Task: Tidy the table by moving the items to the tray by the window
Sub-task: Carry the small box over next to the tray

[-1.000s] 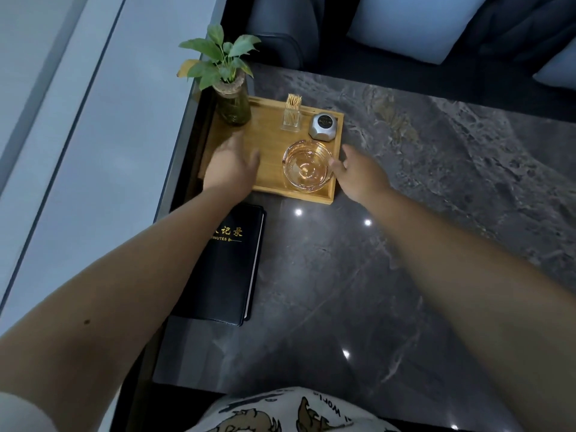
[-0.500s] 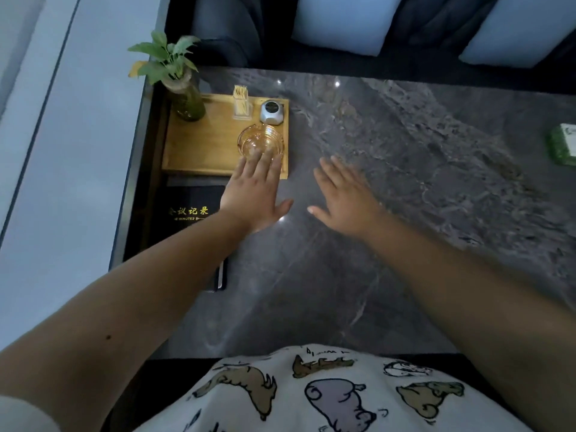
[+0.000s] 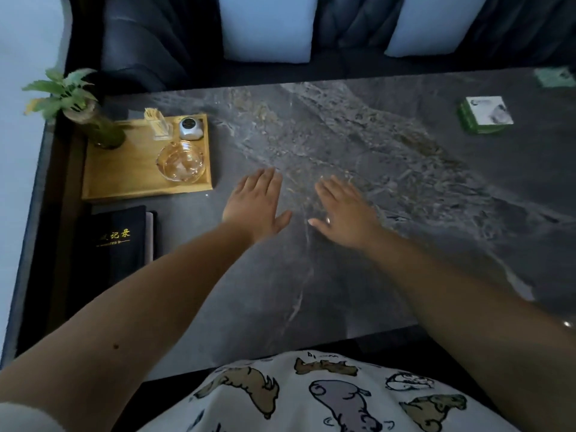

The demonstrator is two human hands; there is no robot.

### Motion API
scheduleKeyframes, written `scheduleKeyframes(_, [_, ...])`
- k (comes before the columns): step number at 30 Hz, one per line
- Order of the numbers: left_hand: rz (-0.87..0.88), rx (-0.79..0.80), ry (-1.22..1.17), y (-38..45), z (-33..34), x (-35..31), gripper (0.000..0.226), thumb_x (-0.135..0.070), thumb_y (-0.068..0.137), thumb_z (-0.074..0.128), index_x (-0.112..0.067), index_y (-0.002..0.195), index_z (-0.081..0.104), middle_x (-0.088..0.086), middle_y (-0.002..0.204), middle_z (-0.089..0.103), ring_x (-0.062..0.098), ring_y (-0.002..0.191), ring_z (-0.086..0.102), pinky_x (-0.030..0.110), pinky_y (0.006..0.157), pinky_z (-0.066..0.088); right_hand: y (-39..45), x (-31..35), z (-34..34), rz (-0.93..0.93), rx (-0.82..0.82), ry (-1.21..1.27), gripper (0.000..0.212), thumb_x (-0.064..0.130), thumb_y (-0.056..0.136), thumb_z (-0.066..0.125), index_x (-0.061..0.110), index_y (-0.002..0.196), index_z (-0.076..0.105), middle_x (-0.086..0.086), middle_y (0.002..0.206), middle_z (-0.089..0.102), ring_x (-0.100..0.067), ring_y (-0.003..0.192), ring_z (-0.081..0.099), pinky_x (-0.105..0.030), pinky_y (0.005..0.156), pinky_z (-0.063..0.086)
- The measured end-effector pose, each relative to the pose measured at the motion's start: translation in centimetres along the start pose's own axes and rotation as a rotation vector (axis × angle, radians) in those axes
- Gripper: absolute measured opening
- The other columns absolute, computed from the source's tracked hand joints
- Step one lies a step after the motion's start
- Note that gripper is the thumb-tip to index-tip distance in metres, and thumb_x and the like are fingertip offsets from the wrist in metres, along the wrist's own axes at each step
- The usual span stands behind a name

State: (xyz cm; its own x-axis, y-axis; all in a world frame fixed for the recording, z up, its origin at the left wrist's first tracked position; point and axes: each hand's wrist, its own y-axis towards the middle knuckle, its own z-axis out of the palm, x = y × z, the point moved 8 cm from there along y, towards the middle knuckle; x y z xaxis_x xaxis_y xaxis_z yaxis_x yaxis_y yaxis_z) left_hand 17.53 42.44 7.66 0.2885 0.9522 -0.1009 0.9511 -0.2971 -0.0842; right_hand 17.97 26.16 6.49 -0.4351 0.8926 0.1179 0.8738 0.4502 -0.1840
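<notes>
Tray (image 3: 124,179) loaded — hands (image 3: 255,204) empty.

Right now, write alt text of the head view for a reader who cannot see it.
Both hands, left hand and right hand, hover open and empty over a grey marble table. At its left, a wooden tray holds a glass ashtray, toothpick holder, small clock and plant vase; a green box sits far right.

dark sofa (image 3: 149,42) runs along the table's far edge, with two pale cushions (image 3: 265,26) propped against its back. person's white shirt (image 3: 327,397), printed with cartoon animals, fills the bottom of the view.
</notes>
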Motion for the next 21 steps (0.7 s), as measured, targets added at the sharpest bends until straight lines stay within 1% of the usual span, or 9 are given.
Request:
scheduleKeyframes(3, [-0.002,0.012,0.000,1.4,0.6,-4.2,0.085,-0.064,0.086,0.034,-0.010,0.150,0.018,0.014,0.156,0.025,0.030,0.143,0.019,0.044,0.115,0.018,-2.3,-4.3,-0.1,0.001,-0.003,0.000,0.079,0.057,0.091,0.042,0.009,0.151,0.021,-0.011,0.159,0.022,-0.028,0.148,0.014,-0.042,0.119,0.009])
scheduleKeyframes(6, [-0.004,0.023,-0.010,2.8,1.3,-9.1,0.085,-0.064,0.086,0.036,-0.012,0.150,0.018,0.012,0.156,0.025,0.029,0.143,0.020,0.045,0.114,0.018,-4.8,-9.0,-0.6,0.004,-0.012,-0.004,0.079,0.057,0.091,0.043,0.009,0.150,0.023,-0.012,0.158,0.025,-0.028,0.147,0.017,-0.043,0.119,0.011])
scheduleKeyframes(9, [-0.008,0.021,-0.010,3.8,1.8,-13.5,0.084,-0.063,0.086,0.037,-0.012,0.151,0.018,0.010,0.157,0.024,0.028,0.144,0.018,0.044,0.115,0.014,-7.0,-13.4,-1.0,0.014,-0.006,-0.011,0.078,0.056,0.092,0.041,0.010,0.151,0.021,-0.011,0.159,0.022,-0.027,0.147,0.016,-0.042,0.120,0.013])
scheduleKeyframes(12, [0.030,0.011,0.013,4.6,1.7,-17.1,0.083,-0.061,0.087,0.039,-0.011,0.150,0.019,0.011,0.156,0.026,0.029,0.144,0.016,0.045,0.117,0.007,-9.1,-17.0,-1.7,0.045,0.002,0.012,0.077,0.055,0.093,0.040,0.011,0.152,0.018,-0.009,0.161,0.017,-0.025,0.148,0.011,-0.041,0.119,0.008])
scheduleKeyframes(15, [0.064,-0.004,0.026,5.6,1.0,-19.7,0.082,-0.062,0.088,0.034,-0.011,0.151,0.018,0.011,0.157,0.025,0.028,0.145,0.015,0.045,0.118,0.005,-10.8,-19.2,-2.5,0.068,-0.028,0.030,0.076,0.054,0.094,0.041,0.011,0.152,0.017,-0.010,0.161,0.016,-0.026,0.149,0.010,-0.041,0.120,0.008])
scheduleKeyframes(21, [0.180,-0.034,0.007,7.5,-0.4,-23.3,0.081,-0.061,0.089,0.032,-0.009,0.150,0.019,0.014,0.156,0.026,0.030,0.144,0.017,0.045,0.117,0.010,-13.1,-21.5,-3.1,0.158,-0.070,0.035,0.077,0.056,0.094,0.039,0.009,0.152,0.018,-0.011,0.160,0.018,-0.026,0.148,0.012,-0.039,0.120,0.007])
